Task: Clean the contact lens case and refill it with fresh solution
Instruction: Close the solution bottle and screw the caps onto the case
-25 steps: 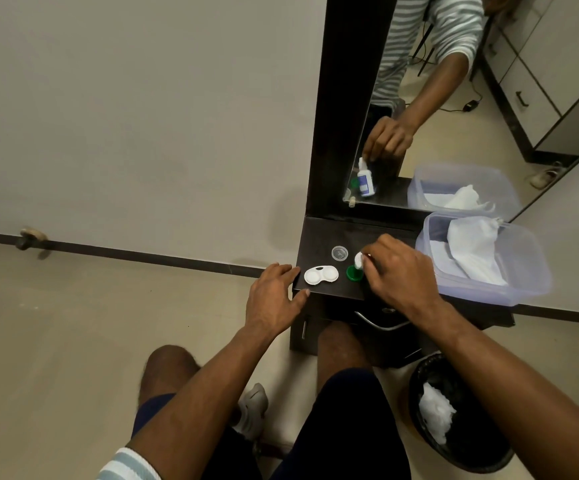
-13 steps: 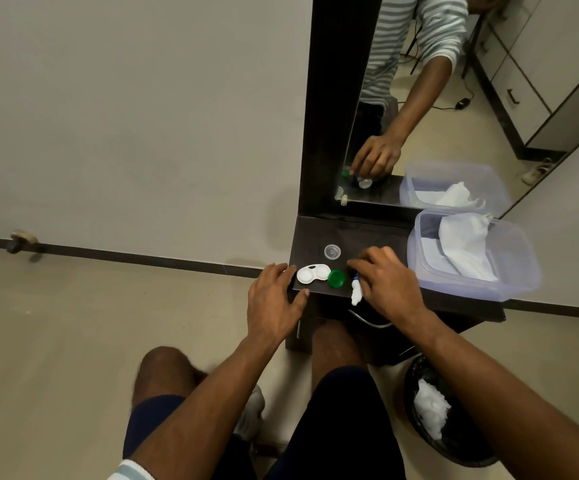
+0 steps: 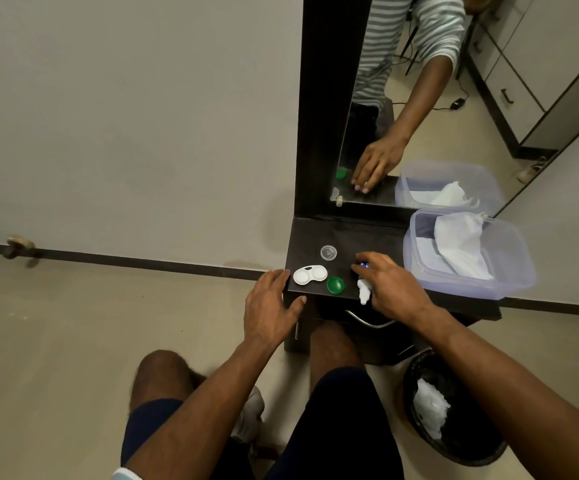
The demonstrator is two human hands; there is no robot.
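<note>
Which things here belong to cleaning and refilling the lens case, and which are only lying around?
For the job:
- white lens case
- green cap
- clear cap
- solution bottle under the right hand
- tissue box

Lying about:
- waste bin
- mirror
- left hand, resting idle on the table edge

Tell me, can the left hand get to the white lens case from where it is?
Probably yes. The left hand rests on the shelf's front corner, and the white lens case lies just beside its fingertips with nothing between them. The green cap sits on the far side.
</note>
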